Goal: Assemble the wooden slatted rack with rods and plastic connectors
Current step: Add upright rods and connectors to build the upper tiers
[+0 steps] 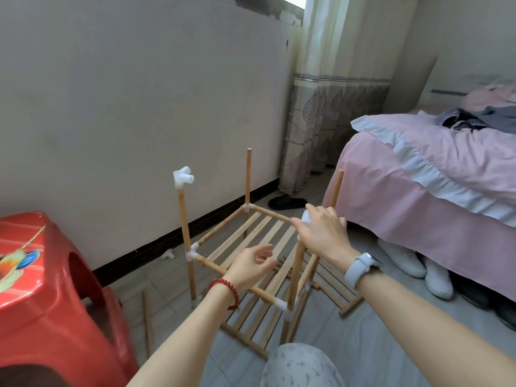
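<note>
The rack (251,241) stands on the floor (391,344), between the wall (125,107) and the bed (432,174). The right hand (321,230) grips a white connector (307,217) on top of the near rod (296,272), probably to push it on. The left hand (251,266) hovers loose (holding nothing) over the slats, ready to steady. The red stool (42,289) crowds the left side; loose slat panels (329,289) lie underfoot.

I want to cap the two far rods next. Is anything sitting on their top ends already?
Nothing visible does. Both far rods end bare. Only the near left rod carries a connector; the right hand presses another onto the near right one.
</note>
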Demonstrator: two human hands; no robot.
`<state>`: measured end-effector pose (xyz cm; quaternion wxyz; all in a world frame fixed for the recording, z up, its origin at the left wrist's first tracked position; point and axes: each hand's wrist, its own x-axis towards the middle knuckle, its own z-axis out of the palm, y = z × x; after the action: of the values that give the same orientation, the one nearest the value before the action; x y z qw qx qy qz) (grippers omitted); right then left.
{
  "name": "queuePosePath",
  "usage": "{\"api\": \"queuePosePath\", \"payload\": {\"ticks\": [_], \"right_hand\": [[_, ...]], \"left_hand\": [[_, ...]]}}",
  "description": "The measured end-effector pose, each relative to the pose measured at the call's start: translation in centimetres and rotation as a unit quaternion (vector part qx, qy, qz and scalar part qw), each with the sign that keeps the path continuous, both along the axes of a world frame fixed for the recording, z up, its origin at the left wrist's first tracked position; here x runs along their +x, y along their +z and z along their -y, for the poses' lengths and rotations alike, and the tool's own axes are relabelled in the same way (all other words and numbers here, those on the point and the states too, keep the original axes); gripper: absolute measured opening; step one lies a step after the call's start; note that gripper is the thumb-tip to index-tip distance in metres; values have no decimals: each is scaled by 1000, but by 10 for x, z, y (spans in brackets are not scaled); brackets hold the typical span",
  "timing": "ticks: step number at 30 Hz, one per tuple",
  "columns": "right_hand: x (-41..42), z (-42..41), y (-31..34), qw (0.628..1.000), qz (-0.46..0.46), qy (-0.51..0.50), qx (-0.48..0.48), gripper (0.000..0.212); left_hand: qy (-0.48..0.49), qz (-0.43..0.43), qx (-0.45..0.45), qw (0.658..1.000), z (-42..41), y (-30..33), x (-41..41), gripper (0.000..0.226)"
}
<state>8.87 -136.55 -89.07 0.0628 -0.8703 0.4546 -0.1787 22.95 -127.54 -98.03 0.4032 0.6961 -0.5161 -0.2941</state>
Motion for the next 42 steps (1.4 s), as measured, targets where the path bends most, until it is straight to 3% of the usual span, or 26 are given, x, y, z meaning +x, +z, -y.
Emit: {"api": "queuePosePath", "payload": {"ticks": [4,8,14,19,22,26,29,32,37,42], "right_hand": [[-5,5,2,999,-21,27,19,57],[-6,4,5,997,6,50,52,56],[-18,25,10,961,62,135,234,51],[-20,31,15,944,46,178,275,49],[-20,31,17,943,32,195,267,47],[-8,21,19,978,-37,176,109,47],[15,-5,21,972,78,222,22,40],[51,-32,8,945,130,290,72,35],[111,-52,-75,931,44,314,180,32],[140,-48,-214,917,-163,277,236,33]], "left_hand": [[-37,-18,-43,998,28,6,-39,35],[16,4,-72,997,46,2,-57,8],[-23,-3,-61,998,46,5,-53,11],[-29,-6,-74,997,48,2,-53,8],[-28,-13,-75,997,47,2,-53,6],[-60,-4,-23,998,32,1,-38,36],[-6,40,29,999,6,-4,1,57],[105,55,44,992,-30,-18,53,50],[287,73,92,951,-95,-79,107,41],[332,30,200,921,-142,-181,106,40]]}}
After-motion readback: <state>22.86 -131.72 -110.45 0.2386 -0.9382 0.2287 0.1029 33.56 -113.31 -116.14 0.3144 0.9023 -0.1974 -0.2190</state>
